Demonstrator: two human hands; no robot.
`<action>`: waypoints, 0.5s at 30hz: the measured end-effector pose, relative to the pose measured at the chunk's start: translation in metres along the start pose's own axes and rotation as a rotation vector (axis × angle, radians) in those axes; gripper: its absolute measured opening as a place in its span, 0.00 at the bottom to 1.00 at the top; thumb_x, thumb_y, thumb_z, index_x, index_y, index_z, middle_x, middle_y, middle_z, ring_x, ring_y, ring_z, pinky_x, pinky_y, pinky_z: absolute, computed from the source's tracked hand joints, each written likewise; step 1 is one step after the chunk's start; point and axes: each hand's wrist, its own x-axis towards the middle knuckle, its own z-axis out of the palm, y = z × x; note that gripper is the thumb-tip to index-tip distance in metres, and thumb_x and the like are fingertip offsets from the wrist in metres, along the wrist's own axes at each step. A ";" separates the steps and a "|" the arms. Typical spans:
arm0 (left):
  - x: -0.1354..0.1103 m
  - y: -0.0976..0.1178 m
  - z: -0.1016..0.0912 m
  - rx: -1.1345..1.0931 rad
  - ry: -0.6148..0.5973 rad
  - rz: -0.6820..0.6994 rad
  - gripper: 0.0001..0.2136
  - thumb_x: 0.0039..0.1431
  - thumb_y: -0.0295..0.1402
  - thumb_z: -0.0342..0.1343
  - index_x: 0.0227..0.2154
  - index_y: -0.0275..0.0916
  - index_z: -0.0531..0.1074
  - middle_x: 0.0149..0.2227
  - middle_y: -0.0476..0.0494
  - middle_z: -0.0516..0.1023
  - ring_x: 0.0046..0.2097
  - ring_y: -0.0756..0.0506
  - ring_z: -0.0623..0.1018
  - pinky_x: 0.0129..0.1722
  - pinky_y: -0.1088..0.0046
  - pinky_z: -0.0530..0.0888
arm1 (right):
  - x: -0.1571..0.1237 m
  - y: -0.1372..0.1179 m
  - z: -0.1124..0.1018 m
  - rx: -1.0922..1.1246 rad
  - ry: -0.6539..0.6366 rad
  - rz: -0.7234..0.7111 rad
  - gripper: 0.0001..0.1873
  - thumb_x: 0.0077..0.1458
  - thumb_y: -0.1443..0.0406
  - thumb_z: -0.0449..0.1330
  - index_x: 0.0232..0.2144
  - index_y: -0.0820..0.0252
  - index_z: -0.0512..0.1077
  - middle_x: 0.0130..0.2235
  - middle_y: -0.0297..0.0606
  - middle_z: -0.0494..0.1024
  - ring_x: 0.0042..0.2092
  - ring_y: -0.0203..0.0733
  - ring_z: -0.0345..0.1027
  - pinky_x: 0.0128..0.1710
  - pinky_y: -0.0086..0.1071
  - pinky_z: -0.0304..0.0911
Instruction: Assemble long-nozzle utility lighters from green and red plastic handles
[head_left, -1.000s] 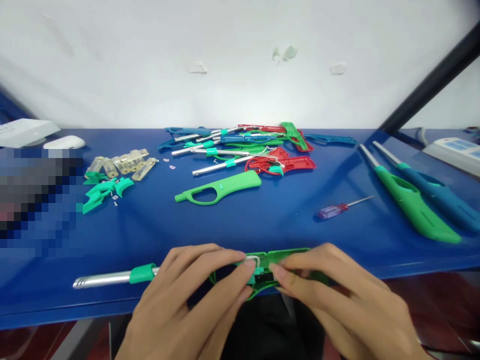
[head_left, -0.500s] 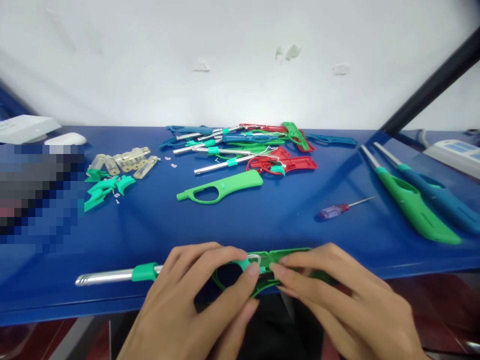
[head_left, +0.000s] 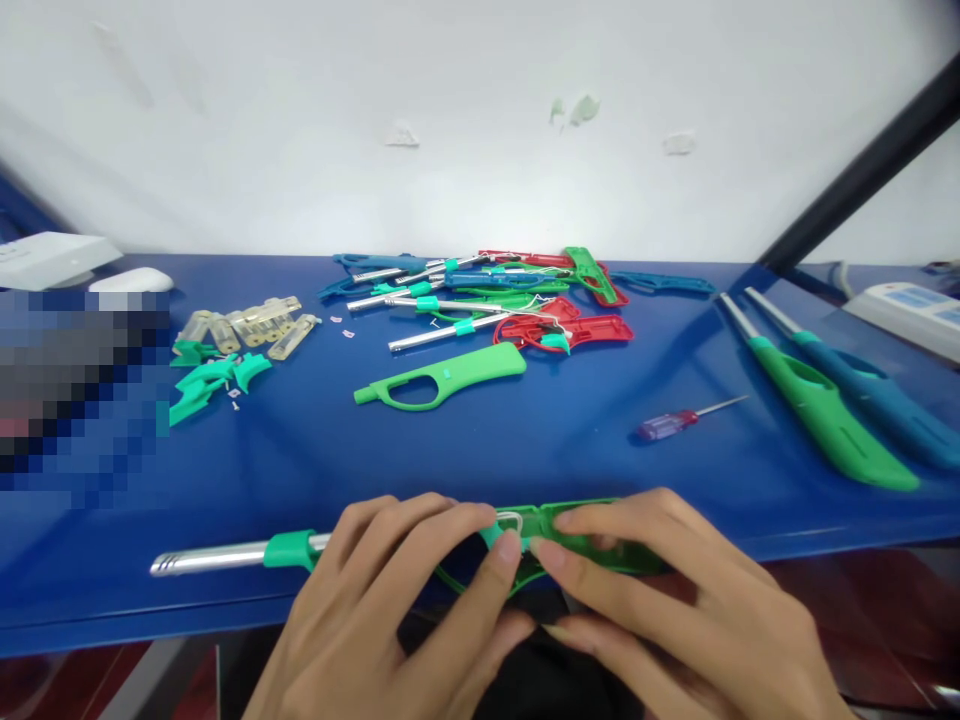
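A: Edges and free room, left to right?

B: The near edge of the blue table (head_left: 525, 440) is being straddled by both hands. A bare strip of tabletop is being left open behind them, across the middle. The back is being closed off by a white wall, and the right rear is being crossed by a slanting black post (head_left: 862, 165).

A: The piece in hand?

B: An open green lighter body (head_left: 592, 545) is being held flat at the near edge, centre. Its metal tube (head_left: 210, 557) is being pointed left along the table, with a green collar (head_left: 289, 548) at its base. The left hand (head_left: 390, 620) is being closed on the trigger-loop end, with the thumb underneath and the fingers on top. A white wire loop (head_left: 510, 518) is being touched by its fingertip. The right hand (head_left: 675, 620) is being closed on the handle end, with its fingers pressed flat on top. The fingertips of the two hands are almost meeting.

A: Surroundings, blockers?

B: Far left, a white box (head_left: 45, 258) and a pixelated patch are being shown. Next come clear tanks (head_left: 247, 325) and green triggers (head_left: 206, 385). A green shell (head_left: 439, 378) is lying mid-table, with a parts pile (head_left: 495, 295) behind it. A screwdriver (head_left: 671, 422) is lying to the right, well apart from the hands. Two finished lighters, green (head_left: 821, 405) and blue (head_left: 870, 395), are lying farther right. Nothing is being placed between the hands and the shell.
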 end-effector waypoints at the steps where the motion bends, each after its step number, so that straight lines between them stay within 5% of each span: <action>1: -0.003 0.000 0.001 -0.003 -0.004 -0.019 0.10 0.75 0.31 0.51 0.48 0.44 0.79 0.49 0.47 0.82 0.53 0.43 0.75 0.56 0.62 0.69 | 0.000 -0.001 0.000 0.004 0.002 0.006 0.10 0.69 0.64 0.60 0.47 0.61 0.79 0.44 0.39 0.80 0.44 0.35 0.72 0.43 0.26 0.71; 6: -0.012 -0.001 0.004 -0.022 -0.014 -0.095 0.12 0.76 0.32 0.51 0.49 0.50 0.81 0.51 0.53 0.82 0.56 0.43 0.75 0.60 0.59 0.65 | -0.001 -0.002 0.000 0.030 -0.016 0.029 0.09 0.69 0.66 0.60 0.48 0.61 0.78 0.45 0.39 0.79 0.46 0.35 0.71 0.45 0.25 0.71; 15: 0.001 -0.001 -0.001 -0.058 0.032 -0.019 0.08 0.71 0.25 0.57 0.46 0.41 0.79 0.47 0.45 0.77 0.51 0.43 0.74 0.51 0.65 0.72 | -0.001 -0.004 0.000 0.029 -0.016 0.078 0.08 0.69 0.65 0.59 0.46 0.58 0.78 0.44 0.38 0.78 0.45 0.36 0.70 0.44 0.27 0.72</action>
